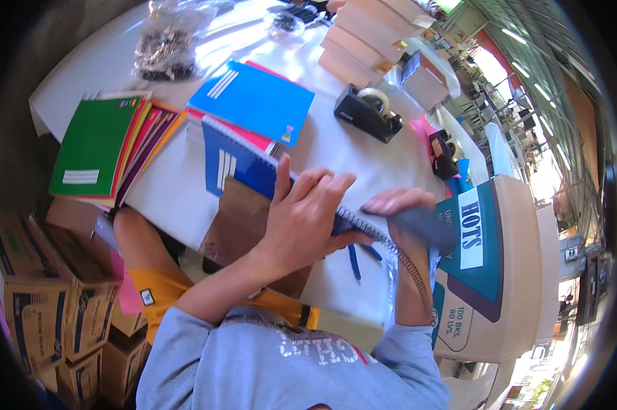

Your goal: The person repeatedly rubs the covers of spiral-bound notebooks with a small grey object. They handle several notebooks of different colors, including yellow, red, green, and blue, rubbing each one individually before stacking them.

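A dark blue notebook [247, 164] with a white-striped label stands tilted at the table's near edge. My left hand [305, 208] grips its near end, thumb by the bound edge and several fingers raised. A dark wire coil [362, 222] runs along that edge, and its loose length hangs past my right forearm. My right hand [397, 203] is beside the coil, smeared by motion, with a blurred dark blue thing [428, 229] over or against it. Whether its fingers hold anything does not show. Blue-handled pliers [354, 261] lie on the table below the coil.
Bright blue notebooks [254, 99] lie beyond, and a green-topped stack [93, 147] sits left. A black tape dispenser [368, 113] stands at the back. A large carton [520, 273] is close on my right. More cartons [35, 307] are piled lower left. Brown board [237, 229] lies near my lap.
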A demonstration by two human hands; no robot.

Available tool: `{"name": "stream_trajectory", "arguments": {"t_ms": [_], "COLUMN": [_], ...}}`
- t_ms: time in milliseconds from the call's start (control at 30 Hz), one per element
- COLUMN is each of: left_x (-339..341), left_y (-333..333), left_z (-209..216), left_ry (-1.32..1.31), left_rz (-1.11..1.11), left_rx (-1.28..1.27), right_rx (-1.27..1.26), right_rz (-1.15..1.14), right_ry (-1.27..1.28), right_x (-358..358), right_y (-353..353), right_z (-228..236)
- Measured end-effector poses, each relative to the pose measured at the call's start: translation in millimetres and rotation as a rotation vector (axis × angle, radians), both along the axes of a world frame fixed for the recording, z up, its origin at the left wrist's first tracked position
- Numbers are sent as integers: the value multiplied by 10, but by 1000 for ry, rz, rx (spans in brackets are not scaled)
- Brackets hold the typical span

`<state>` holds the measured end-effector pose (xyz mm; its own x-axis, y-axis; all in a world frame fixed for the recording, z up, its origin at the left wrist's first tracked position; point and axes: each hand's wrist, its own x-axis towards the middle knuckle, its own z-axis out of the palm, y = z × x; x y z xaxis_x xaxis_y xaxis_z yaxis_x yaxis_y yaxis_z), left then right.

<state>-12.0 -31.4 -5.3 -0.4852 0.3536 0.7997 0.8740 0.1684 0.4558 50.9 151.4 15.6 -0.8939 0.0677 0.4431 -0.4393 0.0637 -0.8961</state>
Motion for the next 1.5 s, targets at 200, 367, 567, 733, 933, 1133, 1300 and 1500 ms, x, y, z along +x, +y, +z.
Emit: {"name": "stream_trajectory", "arguments": {"t_ms": [200,367,567,733,933,1133,1300,1500], "left_x": [-452,-539,-576,-606,-674,-779,-802,-917], "left_y": [-379,-433,-459,-481,-561,-598,-587,-612], "left_z": [85,75,61,16,34,9,-29,-71], "left_ry": [45,62,4,14,-4,17,-44,-37], "left_rz": [338,245,249,227,239,203,172,106], "left_rx": [-181,-53,-75,-41,-8,98,101,187], "right_rx": [-441,442,550,678,539,662,188,377], "right_rz": [97,-229,-516,-317,-131,-104,473,131], "right_ry": [121,-23,-181,-203,28,49,389,122], "right_x": [-106,-417,-475,-688,-744,-808,-827,-898], "right_y": [12,-64,-110,-132,-370,-285,-452,-365], "right_z": [-160,57,134,108,177,110,267,189]}}
